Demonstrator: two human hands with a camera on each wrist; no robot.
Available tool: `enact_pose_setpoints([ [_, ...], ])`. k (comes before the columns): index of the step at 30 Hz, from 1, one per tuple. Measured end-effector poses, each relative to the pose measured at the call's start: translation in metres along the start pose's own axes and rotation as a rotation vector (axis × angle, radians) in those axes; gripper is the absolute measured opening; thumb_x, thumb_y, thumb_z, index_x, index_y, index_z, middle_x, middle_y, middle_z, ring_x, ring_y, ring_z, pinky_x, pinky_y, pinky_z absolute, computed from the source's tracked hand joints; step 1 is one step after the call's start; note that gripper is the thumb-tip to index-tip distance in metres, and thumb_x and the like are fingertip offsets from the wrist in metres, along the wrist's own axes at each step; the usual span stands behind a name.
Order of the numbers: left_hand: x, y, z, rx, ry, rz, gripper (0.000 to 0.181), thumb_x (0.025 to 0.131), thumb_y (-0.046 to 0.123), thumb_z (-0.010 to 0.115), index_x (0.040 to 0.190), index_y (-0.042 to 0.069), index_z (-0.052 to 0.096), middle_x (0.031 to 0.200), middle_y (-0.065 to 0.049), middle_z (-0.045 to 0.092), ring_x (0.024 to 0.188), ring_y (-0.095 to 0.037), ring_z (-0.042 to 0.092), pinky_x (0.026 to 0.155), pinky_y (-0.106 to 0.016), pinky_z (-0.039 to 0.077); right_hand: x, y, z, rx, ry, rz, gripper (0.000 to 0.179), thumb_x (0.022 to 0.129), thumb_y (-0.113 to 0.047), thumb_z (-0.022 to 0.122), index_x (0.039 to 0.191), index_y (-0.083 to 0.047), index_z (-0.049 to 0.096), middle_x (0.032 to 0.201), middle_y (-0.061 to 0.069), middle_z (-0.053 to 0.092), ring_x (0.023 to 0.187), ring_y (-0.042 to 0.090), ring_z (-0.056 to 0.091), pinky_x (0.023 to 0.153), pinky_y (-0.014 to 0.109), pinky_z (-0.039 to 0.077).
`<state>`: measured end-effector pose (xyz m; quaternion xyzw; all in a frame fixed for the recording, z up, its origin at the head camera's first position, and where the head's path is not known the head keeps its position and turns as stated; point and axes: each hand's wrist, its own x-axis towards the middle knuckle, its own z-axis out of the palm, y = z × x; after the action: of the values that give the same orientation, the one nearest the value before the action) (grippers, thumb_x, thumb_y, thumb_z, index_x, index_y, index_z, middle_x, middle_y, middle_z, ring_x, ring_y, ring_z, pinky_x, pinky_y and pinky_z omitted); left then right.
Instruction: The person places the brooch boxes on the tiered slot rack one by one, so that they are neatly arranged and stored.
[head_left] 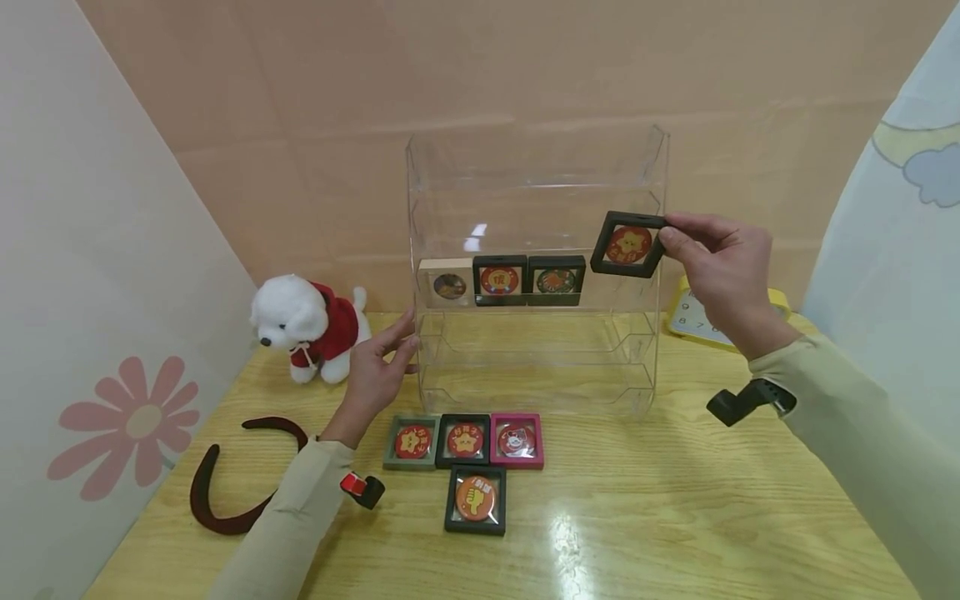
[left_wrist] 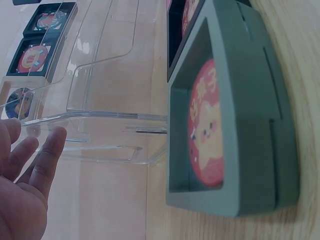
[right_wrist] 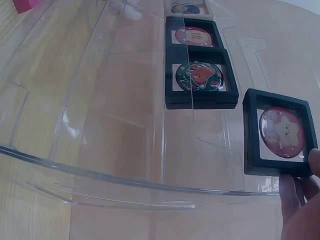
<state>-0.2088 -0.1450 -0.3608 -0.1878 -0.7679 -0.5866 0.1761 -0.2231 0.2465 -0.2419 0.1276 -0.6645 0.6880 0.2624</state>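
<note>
Between thumb and fingers, my right hand (head_left: 723, 267) pinches a black display frame (head_left: 601, 242) with a red star badge inside, held tilted at the right side of a clear acrylic rack (head_left: 540, 392). My left hand (head_left: 377, 371) rests its fingers, fairly straight, against the rack's left side. One rack shelf carries a cream frame (head_left: 427, 268) and two black frames (head_left: 480, 293) (head_left: 557, 262) in a row. In the right wrist view the held frame (right_wrist: 252, 167) is apart from the nearest shelved one (right_wrist: 172, 102).
On the table before the rack lie a green frame (head_left: 389, 454), a black one (head_left: 442, 457), a pink one (head_left: 539, 450) and another black frame (head_left: 475, 527). A plush dog (head_left: 341, 325) and dark headband (head_left: 206, 512) are at left; a yellow clock (head_left: 682, 321) stands behind my right hand.
</note>
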Motion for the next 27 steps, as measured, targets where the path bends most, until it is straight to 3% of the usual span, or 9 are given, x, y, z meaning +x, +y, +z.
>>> enact_pose_setpoints([
  [4, -0.003, 0.016, 0.0, 0.004, -0.008, 0.003, 0.041, 0.092, -0.007, 0.056, 0.133, -0.005, 0.05, 0.126, -0.025, 0.054, 0.102, -0.04, 0.059, 0.063, -0.048, 0.057, 0.004, 0.002, 0.004, 0.03, 0.008, -0.013, 0.022, 0.08, 0.002, 0.073, 0.102, 0.006, 0.071, 0.094, 0.008, 0.068, 0.081, 0.014, 0.066, 0.077, 0.019, 0.054],
  [6, -0.003, 0.016, 0.0, 0.013, -0.012, -0.003, 0.041, 0.092, -0.007, 0.056, 0.133, -0.005, 0.049, 0.127, -0.024, 0.053, 0.102, -0.039, 0.059, 0.064, -0.049, 0.057, 0.005, 0.003, 0.004, 0.014, 0.008, -0.025, 0.02, 0.08, 0.003, 0.072, 0.101, 0.005, 0.072, 0.094, 0.008, 0.068, 0.084, 0.014, 0.066, 0.077, 0.018, 0.054],
  [13, 0.0, -0.01, -0.001, -0.005, -0.005, -0.016, 0.042, 0.093, 0.003, 0.059, 0.134, 0.006, 0.054, 0.125, -0.018, 0.057, 0.101, -0.033, 0.061, 0.062, -0.042, 0.059, 0.007, 0.009, 0.006, -0.18, 0.022, -0.124, 0.019, 0.082, 0.004, 0.071, 0.101, 0.003, 0.073, 0.097, 0.004, 0.07, 0.092, 0.014, 0.062, 0.074, 0.015, 0.053],
  [18, 0.0, -0.015, -0.001, -0.006, 0.008, 0.009, 0.04, 0.094, 0.006, 0.06, 0.133, 0.007, 0.055, 0.124, -0.017, 0.059, 0.099, -0.032, 0.062, 0.06, -0.041, 0.059, 0.007, 0.012, 0.008, -0.362, 0.027, -0.181, 0.022, 0.084, -0.003, 0.071, 0.106, 0.001, 0.072, 0.102, 0.002, 0.07, 0.096, 0.011, 0.061, 0.073, 0.011, 0.051],
  [27, 0.001, -0.014, -0.001, -0.012, 0.006, -0.016, 0.041, 0.093, 0.004, 0.06, 0.133, 0.006, 0.054, 0.126, -0.017, 0.057, 0.1, -0.033, 0.062, 0.062, -0.044, 0.058, 0.006, 0.015, 0.012, -0.416, 0.029, -0.145, 0.022, 0.085, -0.007, 0.071, 0.106, 0.0, 0.072, 0.102, -0.001, 0.069, 0.096, 0.009, 0.061, 0.07, 0.01, 0.051],
])
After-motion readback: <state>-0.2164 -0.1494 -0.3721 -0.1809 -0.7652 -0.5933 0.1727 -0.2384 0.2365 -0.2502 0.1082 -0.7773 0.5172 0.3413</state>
